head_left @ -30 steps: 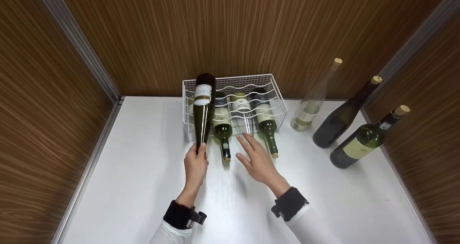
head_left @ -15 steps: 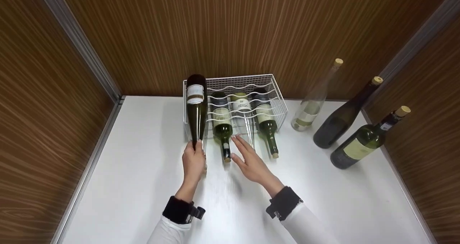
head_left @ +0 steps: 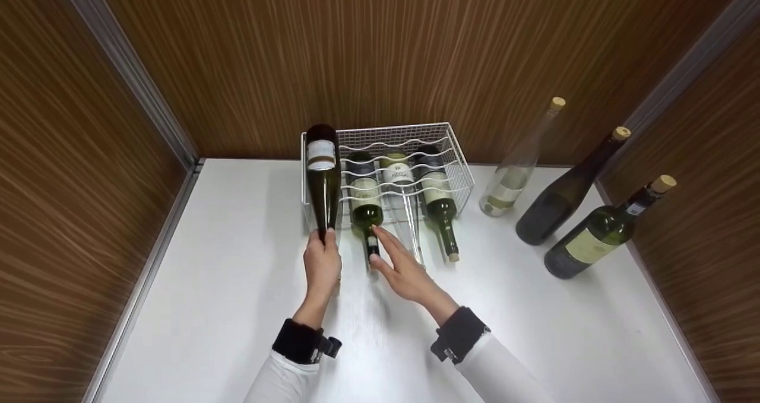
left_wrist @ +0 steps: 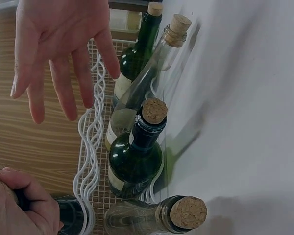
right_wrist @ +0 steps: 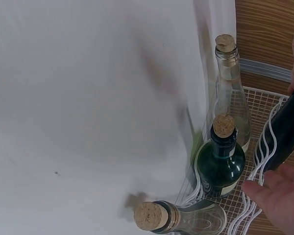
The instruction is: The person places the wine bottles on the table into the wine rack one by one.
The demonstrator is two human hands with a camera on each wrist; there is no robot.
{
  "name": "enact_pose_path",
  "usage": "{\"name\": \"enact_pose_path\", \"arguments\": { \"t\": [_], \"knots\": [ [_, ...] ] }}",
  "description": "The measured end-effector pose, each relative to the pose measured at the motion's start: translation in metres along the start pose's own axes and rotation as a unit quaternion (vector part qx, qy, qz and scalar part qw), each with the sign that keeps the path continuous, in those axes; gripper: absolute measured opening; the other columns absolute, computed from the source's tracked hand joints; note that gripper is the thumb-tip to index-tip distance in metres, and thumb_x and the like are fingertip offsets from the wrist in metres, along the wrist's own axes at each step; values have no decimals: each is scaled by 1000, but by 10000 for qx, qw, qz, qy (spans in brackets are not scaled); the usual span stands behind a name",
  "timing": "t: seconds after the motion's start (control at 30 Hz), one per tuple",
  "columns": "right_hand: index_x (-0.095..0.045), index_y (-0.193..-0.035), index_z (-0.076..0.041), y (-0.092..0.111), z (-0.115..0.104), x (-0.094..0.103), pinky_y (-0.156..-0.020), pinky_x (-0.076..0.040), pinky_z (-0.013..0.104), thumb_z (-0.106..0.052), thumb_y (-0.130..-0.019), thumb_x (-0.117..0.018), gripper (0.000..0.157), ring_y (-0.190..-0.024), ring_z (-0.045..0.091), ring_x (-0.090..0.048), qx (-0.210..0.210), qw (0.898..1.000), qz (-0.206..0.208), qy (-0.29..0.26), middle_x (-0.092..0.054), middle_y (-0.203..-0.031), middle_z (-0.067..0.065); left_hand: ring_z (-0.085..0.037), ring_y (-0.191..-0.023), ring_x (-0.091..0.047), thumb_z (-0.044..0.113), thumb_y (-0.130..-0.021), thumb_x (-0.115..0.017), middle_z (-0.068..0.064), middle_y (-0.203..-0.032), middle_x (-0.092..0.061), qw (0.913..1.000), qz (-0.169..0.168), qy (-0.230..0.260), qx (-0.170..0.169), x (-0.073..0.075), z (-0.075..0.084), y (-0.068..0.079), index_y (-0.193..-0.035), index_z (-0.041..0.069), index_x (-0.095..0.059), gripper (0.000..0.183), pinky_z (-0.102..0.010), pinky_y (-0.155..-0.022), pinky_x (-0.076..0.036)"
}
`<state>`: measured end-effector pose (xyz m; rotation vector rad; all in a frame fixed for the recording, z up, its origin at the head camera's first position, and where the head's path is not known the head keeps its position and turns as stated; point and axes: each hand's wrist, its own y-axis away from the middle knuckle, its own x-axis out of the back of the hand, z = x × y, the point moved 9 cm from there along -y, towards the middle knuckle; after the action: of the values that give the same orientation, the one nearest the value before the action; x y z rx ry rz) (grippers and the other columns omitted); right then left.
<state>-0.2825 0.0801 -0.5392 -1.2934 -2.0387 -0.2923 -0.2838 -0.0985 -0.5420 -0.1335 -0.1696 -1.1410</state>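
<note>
My left hand (head_left: 322,266) grips the neck of a dark wine bottle (head_left: 323,183) with a white label. The bottle lies over the wavy upper wires at the left end of the white wire rack (head_left: 409,129), its base toward the back. My right hand (head_left: 405,275) has its fingers extended and overlaps the neck of a green bottle (head_left: 367,213) in the head view. Below the wires lie corked bottles, necks toward me: that green one, a clear bottle (head_left: 404,210), another green bottle (head_left: 440,207), and a clear one (right_wrist: 232,98) mostly hidden under the held bottle.
At the right of the white table (head_left: 225,272) stand three corked bottles: a clear one (head_left: 504,186), a dark one (head_left: 555,204) and a green one (head_left: 594,237). A wood-grain panel (head_left: 380,47) rises behind the rack, with others at both sides.
My left hand has moved the dark bottle left over the rack's left end and lowered it slightly. My right hand has drifted left, from the clear bottle to the green bottle's neck.
</note>
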Motion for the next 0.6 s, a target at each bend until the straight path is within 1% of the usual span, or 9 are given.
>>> {"name": "enact_pose_path", "arguments": {
  "t": [0.13,0.27,0.47,0.6],
  "knots": [
    [-23,-157,-14,2,1,1,-113,-25,52,-38,-105,-45,61,-143,31,-25,16,10000,59,-27,-26,-159,10,-23,-63,-48,21,-104,-48,-6,-71,-47,10000,-32,-49,39,-1,-1,-2,-107,-3,-59,26,-34,-56,-40],
    [-22,-157,-13,3,2,0,-113,-24,53,-37,-105,-45,62,-144,30,-25,61,10000,50,-36,-26,-159,10,-24,-65,-49,19,-104,-48,-7,-72,-48,9999,-6,-165,-43,1,1,-2,-112,-6,-58,28,-35,-58,-41],
    [-22,-157,-14,5,4,-1,-113,-22,55,-38,-105,-44,61,-144,30,-24,48,10000,18,-27,-27,-159,11,-28,-71,-52,18,-103,-50,-10,-75,-53,9992,61,-361,-141,5,1,-4,-110,-6,-58,27,-39,-64,-43],
    [-23,-157,-11,6,5,-1,-113,-22,54,-36,-105,-46,62,-144,31,-24,116,9999,31,-28,-28,-158,12,-28,-71,-53,19,-103,-49,-12,-76,-54,9992,-15,-383,-129,7,0,-7,-107,-5,-59,26,-40,-64,-43]
  ]
}}
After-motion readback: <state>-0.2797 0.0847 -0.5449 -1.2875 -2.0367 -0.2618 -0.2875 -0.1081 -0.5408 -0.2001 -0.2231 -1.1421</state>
